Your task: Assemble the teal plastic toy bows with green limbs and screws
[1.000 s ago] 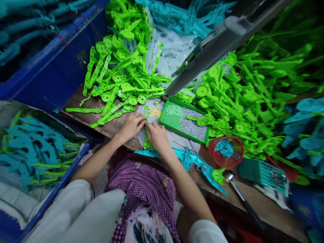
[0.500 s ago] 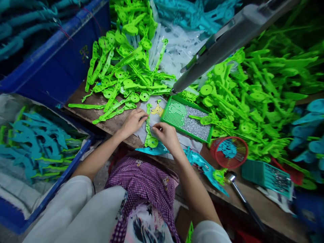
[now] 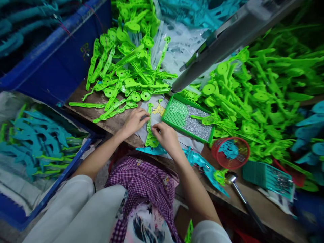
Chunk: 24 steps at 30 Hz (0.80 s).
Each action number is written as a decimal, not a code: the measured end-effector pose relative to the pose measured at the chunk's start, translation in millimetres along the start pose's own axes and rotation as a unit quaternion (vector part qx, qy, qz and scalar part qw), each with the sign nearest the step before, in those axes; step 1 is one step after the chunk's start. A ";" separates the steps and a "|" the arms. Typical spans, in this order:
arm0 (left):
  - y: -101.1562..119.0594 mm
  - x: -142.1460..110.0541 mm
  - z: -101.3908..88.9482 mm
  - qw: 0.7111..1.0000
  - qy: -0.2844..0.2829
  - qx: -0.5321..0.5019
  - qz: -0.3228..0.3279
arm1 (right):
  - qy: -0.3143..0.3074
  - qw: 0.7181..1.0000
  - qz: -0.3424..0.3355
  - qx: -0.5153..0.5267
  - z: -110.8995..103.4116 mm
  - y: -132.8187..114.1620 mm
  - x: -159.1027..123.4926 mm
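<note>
Crowded wooden bench, green plastic parts heaped far and right for easy reach. Left hand, fingers curled, pins upper end of green strip part flat on white cloth at near bench edge. Right hand pinches strip's middle, steadying it. Green screw tray just right of hands; blue crate far left.

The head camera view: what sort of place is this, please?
Probably a small toy-assembly workbench in a factory. Heaps of identical bright green plastic parts cover it, a green tray of small metal screws lies beside both hands, and a blue plastic crate holds teal pieces.
</note>
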<state>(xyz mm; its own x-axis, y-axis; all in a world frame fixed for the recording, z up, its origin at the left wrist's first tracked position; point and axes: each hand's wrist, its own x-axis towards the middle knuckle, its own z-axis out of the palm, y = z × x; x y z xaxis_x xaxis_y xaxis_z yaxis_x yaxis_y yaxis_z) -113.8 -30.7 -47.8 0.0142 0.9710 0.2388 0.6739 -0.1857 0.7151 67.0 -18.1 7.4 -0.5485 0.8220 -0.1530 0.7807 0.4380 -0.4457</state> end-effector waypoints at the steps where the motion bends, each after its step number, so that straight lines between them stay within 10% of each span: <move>1: -0.2 -0.1 0.2 1.000 -0.002 0.002 0.000 | -0.007 1.000 -0.001 -0.024 0.1 -2.5 -1.2; 16: 0.1 -1.2 3.1 1.000 -0.006 0.011 0.000 | -0.060 0.997 0.046 -0.005 1.9 2.4 18.2; 24: -0.6 -0.1 3.8 1.000 -0.003 0.015 -0.002 | -0.240 0.969 0.035 0.038 -15.9 3.1 61.9</move>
<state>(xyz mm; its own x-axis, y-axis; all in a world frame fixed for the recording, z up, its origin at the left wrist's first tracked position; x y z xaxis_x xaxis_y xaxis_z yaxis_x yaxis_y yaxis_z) -111.4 -30.1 -50.7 0.0157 0.9725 0.2323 0.6964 -0.1774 0.6954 40.2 40.0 10.5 -0.5855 0.5769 -0.5696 0.8066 0.3435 -0.4811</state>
